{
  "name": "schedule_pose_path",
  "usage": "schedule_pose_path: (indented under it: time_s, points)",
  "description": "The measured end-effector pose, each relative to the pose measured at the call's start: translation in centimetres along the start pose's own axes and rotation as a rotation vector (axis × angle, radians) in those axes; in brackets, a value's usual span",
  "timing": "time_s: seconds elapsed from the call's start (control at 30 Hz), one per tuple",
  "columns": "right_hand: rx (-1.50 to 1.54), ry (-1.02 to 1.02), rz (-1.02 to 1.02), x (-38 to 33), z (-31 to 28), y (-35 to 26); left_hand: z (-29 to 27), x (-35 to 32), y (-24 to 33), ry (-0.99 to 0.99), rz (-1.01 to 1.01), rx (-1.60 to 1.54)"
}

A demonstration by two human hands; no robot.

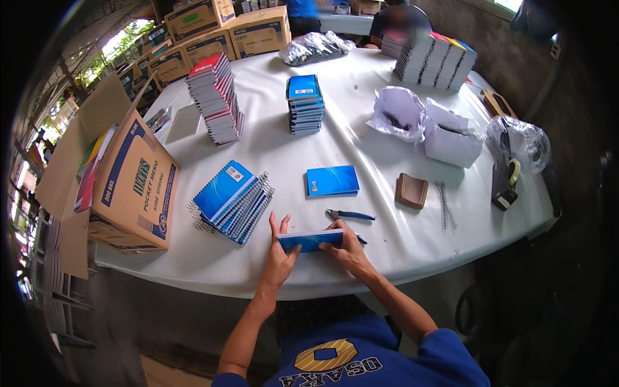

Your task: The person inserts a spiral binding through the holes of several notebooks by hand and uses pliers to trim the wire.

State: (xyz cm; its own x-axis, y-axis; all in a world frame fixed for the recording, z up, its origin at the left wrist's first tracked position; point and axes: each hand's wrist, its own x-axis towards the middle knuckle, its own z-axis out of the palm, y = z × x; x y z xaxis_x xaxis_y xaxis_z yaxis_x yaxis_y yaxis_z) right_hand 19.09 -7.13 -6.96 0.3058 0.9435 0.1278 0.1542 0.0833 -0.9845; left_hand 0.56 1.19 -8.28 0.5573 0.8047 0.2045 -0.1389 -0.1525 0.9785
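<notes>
Nearest the body, both hands grip a small blue-covered notebook block (311, 240) held on edge just above the front rim of the white-covered table (387, 251). The left hand (278, 257) clasps its left end, thumb in front, fingers extended upward behind. The right hand (348, 248) curls over its right end, fingers closed on the top edge.

Just beyond the right hand lie blue-handled pliers (348, 215). To the left of the hands sits a fanned pile of blue spiral-bound notebooks (231, 201). Beyond the pliers lies a single flat blue notebook (332, 180), with a brown curved plastic block (411, 191) and loose metal spiral wires (445, 204) to its right.

At the table's left edge stands an open brown cardboard carton (132, 187). Farther back: a stack of blue notebooks (304, 104), a tall stack of red-topped notebooks (216, 100), and two white paper bags (425, 122). At the far edge, a row of notebook stacks (435, 61).
</notes>
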Motion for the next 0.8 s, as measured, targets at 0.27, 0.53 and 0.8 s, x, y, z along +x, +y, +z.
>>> schedule_pose_path:
  time_s: [0.27, 0.53, 0.8]
  points:
    - [-0.066, -0.012, -0.045, -0.8, -0.1, 0.7, 4.4, 0.9, 7.8, 0.028, 0.394, 1.130]
    - [-0.348, 0.461, -0.351, 3.8, -16.9, 0.9, 5.8, 2.2, 5.5, -0.102, 0.441, 1.317]
    - [-1.440, 0.769, 0.064, 5.2, -28.2, 5.6, 6.1, 2.3, 5.3, -0.111, 0.416, 1.370]
